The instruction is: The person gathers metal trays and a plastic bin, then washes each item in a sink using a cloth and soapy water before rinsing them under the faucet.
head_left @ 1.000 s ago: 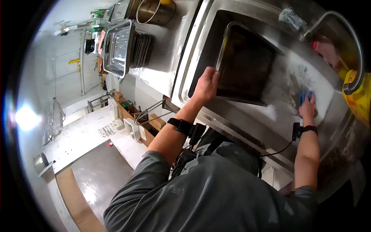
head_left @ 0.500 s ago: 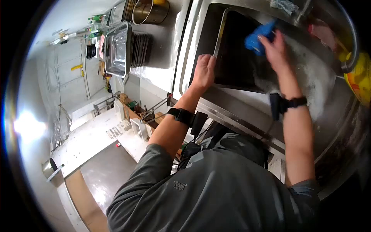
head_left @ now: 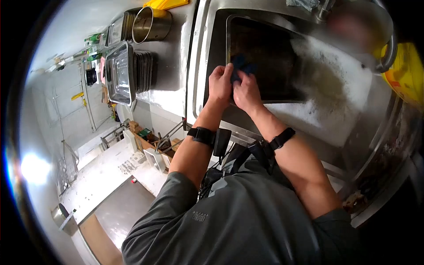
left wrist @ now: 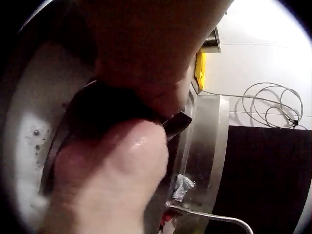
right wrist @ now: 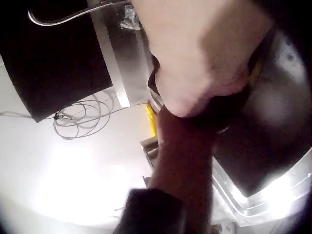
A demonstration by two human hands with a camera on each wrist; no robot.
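Note:
In the head view a dark rectangular baking tray point(head_left: 276, 57) leans in the metal sink point(head_left: 206, 53), partly in foamy water point(head_left: 340, 97). My left hand point(head_left: 219, 87) grips the tray's near left rim, fingers curled. Right beside it, my right hand point(head_left: 248, 93) holds a dark blue cloth point(head_left: 243, 65) against the tray near that rim. Both wrist views show the hands close together, the left wrist view with a tray corner point(left wrist: 178, 124) jutting out past them. The cloth is mostly hidden by the fingers and deep shadow there.
Left of the sink, a counter holds a stack of metal trays point(head_left: 119, 75) and a steel pot point(head_left: 151, 25). A curved faucet point(head_left: 391, 48) and a yellow bag point(head_left: 404, 73) stand at the sink's right. Crumpled clear plastic point(head_left: 302, 3) lies on the back edge.
My right hand has lifted the blue cloth out of the foamy water on the right and brought it left across the tray, beside my left hand. My left hand has stayed at the tray's rim.

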